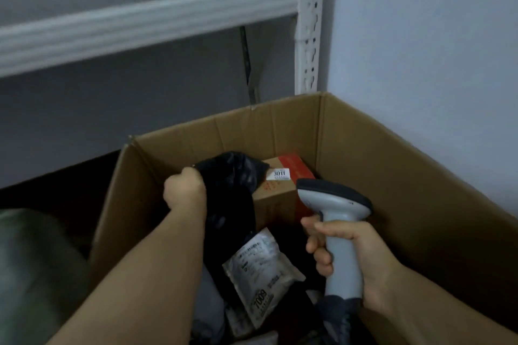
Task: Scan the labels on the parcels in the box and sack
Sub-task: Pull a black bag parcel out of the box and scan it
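**Mia:** What is the left hand doing?

**Tom:** It is inside the big cardboard box. Its fingers are curled tight on the edge of a black plastic parcel.

**Mia:** And the right hand?

**Tom:** Its fingers are wrapped round the grey handle of the scanner. The scanner's dark head sticks up above those fingers and points into the box.

**Mia:** What else is near the fingers?

**Tom:** Past the black parcel, to the right of the left fingers, is a small brown box with a red top. The black parcel touches it. A white label on it says 3011. It is up and left of the right fingers.

**Mia:** Anything between the hands?

**Tom:** A pale pouch with print and the number 7009. It lies lower than the left fingers, just left of the right fingers.

**Mia:** And behind?

**Tom:** A white shelf rack, far above all the fingers.
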The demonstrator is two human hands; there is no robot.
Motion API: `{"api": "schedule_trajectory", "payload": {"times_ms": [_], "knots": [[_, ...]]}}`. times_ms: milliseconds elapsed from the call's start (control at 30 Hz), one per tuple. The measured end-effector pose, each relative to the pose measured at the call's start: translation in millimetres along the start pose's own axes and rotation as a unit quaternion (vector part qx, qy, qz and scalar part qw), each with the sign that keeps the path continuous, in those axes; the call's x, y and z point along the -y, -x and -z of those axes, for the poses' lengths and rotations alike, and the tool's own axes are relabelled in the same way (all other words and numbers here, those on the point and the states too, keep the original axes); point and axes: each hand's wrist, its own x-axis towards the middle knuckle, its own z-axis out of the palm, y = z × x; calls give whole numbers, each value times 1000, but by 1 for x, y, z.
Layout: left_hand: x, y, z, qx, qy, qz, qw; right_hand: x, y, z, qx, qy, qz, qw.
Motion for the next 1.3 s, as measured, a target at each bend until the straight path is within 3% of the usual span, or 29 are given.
{"api": "schedule_trajectory", "payload": {"times_ms": [167,333,533,633,700,867,1033,1300], "knots": [[-69,90,37,57,-30,-131,989,28,88,-31,3,43,46,998],[-124,170,96,136,5,-193,972,40,183,-68,22,121,95,988],[-160,247,213,260,58,-99,959,23,280,-124,37,182,160,969],[-152,267,262,250,-23,-147,957,1,310,-144,32,214,164,962],[-142,276,289,243,-38,-134,960,-15,323,-153,22,239,159,958],[-118,280,347,216,28,-98,971,-55,347,-170,11,299,156,941],[-105,288,388,242,136,-79,957,-72,361,-187,33,346,136,928],[-99,282,408,199,107,-79,971,-78,375,-194,51,404,135,903]]}}
